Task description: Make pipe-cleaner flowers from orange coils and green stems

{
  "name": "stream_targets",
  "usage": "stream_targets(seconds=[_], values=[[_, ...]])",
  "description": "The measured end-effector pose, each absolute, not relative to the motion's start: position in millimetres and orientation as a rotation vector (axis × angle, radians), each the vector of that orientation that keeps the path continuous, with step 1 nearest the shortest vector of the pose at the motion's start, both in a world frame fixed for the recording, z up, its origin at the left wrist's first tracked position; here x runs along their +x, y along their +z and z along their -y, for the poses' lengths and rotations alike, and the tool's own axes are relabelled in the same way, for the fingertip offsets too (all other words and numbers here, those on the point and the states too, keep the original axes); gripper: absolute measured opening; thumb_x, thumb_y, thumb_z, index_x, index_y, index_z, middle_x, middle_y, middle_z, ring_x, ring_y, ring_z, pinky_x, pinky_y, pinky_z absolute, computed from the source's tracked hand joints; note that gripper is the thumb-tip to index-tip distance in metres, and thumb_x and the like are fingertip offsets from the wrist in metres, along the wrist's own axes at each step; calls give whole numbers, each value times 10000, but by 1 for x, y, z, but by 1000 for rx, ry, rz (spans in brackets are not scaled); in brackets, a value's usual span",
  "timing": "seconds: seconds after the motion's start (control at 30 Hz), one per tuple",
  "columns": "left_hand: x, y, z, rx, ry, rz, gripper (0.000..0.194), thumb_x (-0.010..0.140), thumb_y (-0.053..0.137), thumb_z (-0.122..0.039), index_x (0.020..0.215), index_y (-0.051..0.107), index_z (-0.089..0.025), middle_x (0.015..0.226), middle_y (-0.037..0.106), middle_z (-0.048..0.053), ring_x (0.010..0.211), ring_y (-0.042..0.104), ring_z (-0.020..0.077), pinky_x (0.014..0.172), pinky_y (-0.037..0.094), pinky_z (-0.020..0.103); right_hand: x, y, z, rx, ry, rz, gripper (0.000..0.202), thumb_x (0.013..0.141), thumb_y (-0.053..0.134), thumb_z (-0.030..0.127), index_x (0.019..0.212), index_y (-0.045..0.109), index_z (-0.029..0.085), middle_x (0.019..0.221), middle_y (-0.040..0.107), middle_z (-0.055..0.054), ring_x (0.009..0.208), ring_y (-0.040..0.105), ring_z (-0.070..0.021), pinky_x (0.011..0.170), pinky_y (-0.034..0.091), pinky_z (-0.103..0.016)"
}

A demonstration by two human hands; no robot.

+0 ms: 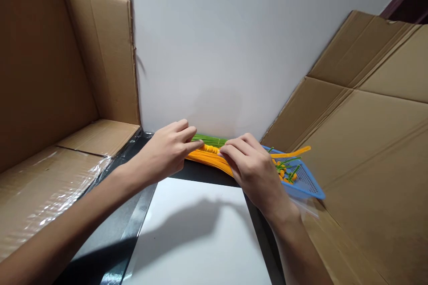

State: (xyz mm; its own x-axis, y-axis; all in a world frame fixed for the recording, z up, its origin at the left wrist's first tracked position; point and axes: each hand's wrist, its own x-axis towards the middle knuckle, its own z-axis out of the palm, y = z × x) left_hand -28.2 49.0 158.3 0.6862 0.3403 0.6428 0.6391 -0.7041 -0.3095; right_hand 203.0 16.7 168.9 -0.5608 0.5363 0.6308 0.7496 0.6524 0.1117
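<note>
A coiled orange fuzzy stem [211,148] stretches between my two hands, above the white sheet's far edge. My left hand [175,147] pinches its left end. My right hand [247,162] has its fingers closed on the right end, and a straight orange length [296,153] sticks out past that hand to the right. Just behind and below the coil lie a bundle of orange stems [214,162] and a bundle of green stems [217,141], both partly hidden by my hands.
A blue basket [314,187] at the right holds several small orange and green pieces [289,176]. A white sheet [197,231] lies on the dark table [100,231]. Cardboard panels [107,62] stand on both sides, with a pale wall behind.
</note>
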Motion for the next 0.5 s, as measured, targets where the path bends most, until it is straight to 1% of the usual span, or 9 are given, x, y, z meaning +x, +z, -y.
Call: stream_targets(seconds=[0.07,0.17,0.27,0.37,0.5], values=[[-36,164,-51,-2446,-741,695,341,813,520,47,932,733,-191,777,561,59,735,430,197,603,370,305,204,171,-17,-1016,-222,2285,179,980,550,146,869,686,179,851,726,-76,825,583,-211,724,472,-330],[-43,170,-52,-2501,-819,604,361,868,504,19,998,736,-226,772,580,51,737,454,189,609,386,292,204,175,-18,-1060,414,2088,124,944,643,252,836,679,202,798,725,-31,738,639,-168,670,481,-287],[-44,172,-50,-2492,-956,528,359,908,499,-11,1038,732,-251,800,625,46,750,481,184,630,399,293,205,178,-19,-1019,976,1847,199,867,738,365,800,659,195,710,725,-21,652,660,-157,595,473,-263],[-42,172,-48,-2482,-1031,523,327,929,504,-41,1052,732,-241,843,664,53,777,495,186,659,407,302,207,178,-21,-970,1255,1675,277,779,822,407,824,662,185,639,718,-20,580,652,-144,549,453,-244],[-39,170,-48,-2498,-1042,589,294,957,510,-86,1055,734,-249,885,698,56,839,506,199,710,399,322,210,176,-24,-914,1460,1516,288,734,865,369,825,667,182,591,699,-5,565,667,-132,521,431,-208]])
